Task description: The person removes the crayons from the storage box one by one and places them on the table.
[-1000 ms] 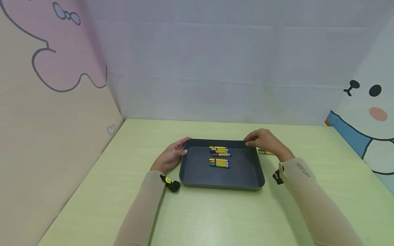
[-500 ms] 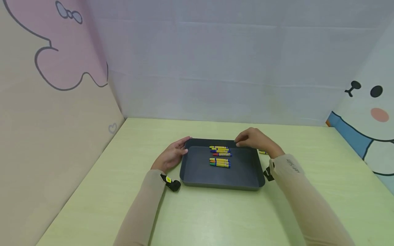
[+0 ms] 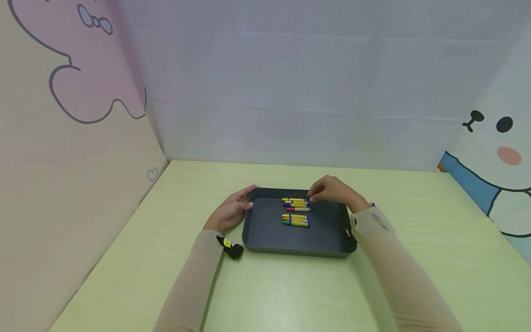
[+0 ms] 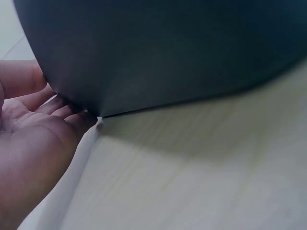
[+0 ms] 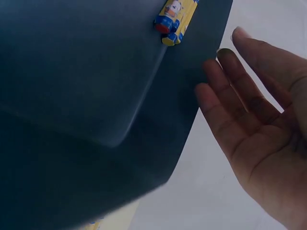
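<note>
A dark grey tray [image 3: 298, 242] stands on the table. My left hand [image 3: 229, 212] grips its left side, thumb at the rim and the other fingers along the outside wall [image 4: 62, 43]. Inside the tray lie several yellow-wrapped crayons in two rows, a far row with a red-tipped crayon [image 3: 298, 209] and a near row with a green-tipped crayon [image 3: 296, 223]. My right hand [image 3: 332, 190] is over the far right part of the tray, fingertips close to the far row's blunt ends. In the right wrist view its fingers are loosely extended, with nothing visible between them.
Another crayon [image 3: 372, 204] lies on the table right of the tray, mostly hidden behind my right wrist. The pale wooden table [image 3: 282, 290] meets a white backdrop [image 3: 269, 97] behind, with printed panels on both sides.
My right hand has moved left from the tray's far right corner toward the far row of crayons. The left hand and the tray have stayed in place.
</note>
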`<act>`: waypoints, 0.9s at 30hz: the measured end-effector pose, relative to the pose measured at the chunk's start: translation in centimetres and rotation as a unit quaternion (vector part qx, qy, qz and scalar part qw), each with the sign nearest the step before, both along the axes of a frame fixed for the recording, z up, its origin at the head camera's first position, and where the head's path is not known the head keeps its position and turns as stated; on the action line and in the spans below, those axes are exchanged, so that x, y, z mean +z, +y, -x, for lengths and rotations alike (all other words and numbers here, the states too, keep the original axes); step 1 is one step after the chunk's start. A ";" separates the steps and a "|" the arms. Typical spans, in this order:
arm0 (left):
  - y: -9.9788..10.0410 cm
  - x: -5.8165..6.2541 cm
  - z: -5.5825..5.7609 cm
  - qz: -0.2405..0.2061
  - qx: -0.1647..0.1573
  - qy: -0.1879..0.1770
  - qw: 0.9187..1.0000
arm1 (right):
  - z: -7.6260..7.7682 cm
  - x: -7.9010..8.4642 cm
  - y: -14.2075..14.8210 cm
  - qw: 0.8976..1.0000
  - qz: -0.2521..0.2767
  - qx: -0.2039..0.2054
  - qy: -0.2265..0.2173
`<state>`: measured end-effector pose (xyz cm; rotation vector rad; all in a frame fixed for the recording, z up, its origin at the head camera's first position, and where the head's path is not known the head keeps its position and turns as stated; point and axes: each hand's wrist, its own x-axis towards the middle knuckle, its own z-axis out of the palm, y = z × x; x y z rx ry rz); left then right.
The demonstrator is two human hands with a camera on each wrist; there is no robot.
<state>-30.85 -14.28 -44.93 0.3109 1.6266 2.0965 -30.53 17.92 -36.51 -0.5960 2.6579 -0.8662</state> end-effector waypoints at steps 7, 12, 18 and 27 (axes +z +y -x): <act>0.0 0.0 0.0 -0.003 -0.006 0.005 1.000 | 0.2 -0.7 -0.6 1.000 0.000 0.012 -0.016; 0.0 0.0 0.0 0.001 -0.007 0.007 1.000 | 0.3 -1.0 -0.8 1.000 -0.005 0.021 -0.021; -0.1 0.0 0.1 -0.004 -0.008 0.011 1.000 | 0.3 -1.4 -1.2 0.999 -0.001 0.031 -0.031; 0.2 0.1 0.1 0.000 -0.001 -0.003 1.000 | 0.3 -1.8 -1.5 0.999 -0.031 0.032 -0.028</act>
